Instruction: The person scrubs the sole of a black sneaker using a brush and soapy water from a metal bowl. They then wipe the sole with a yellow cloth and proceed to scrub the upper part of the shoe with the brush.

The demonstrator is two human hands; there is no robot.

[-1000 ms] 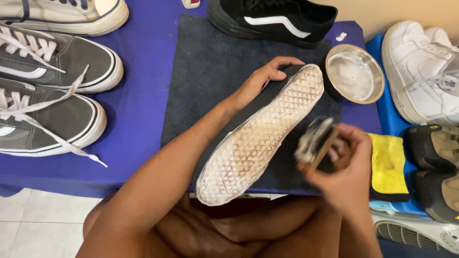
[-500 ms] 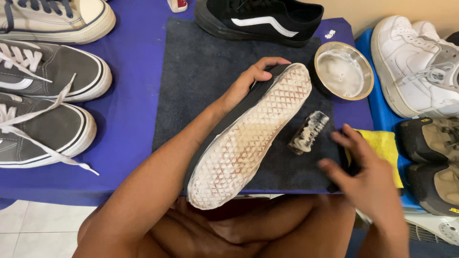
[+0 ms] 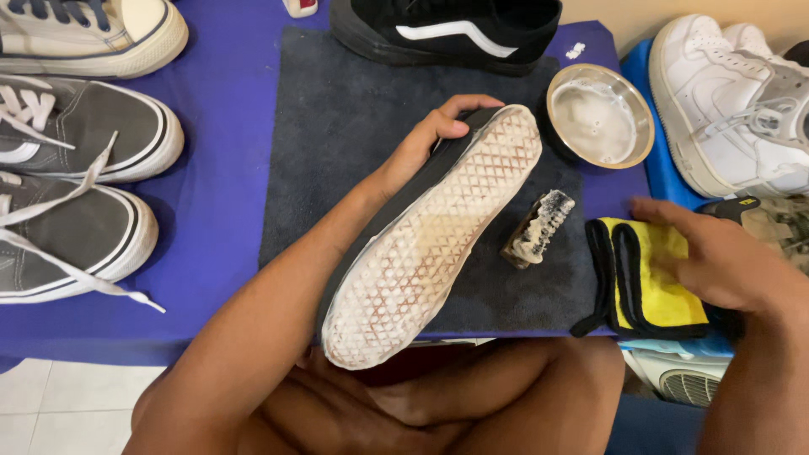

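Observation:
My left hand (image 3: 425, 139) grips the side of a black sneaker (image 3: 434, 236) turned sole-up, its white waffle sole facing me, resting on a dark grey mat (image 3: 337, 126). A soapy small brush (image 3: 537, 229) lies on the mat just right of the sole, untouched. My right hand (image 3: 716, 261) rests with spread fingers on a yellow and black cloth (image 3: 645, 278) at the mat's right edge. A shallow bowl of foamy water (image 3: 600, 115) stands beyond the brush.
A second black sneaker with a white stripe (image 3: 447, 29) sits at the far edge of the mat. Grey and cream sneakers (image 3: 80, 126) line the left of the blue table (image 3: 219, 211). White sneakers (image 3: 733, 101) stand at the right.
My right hand put the brush down on the mat and moved right onto the yellow cloth. The left hand kept holding the upturned sneaker.

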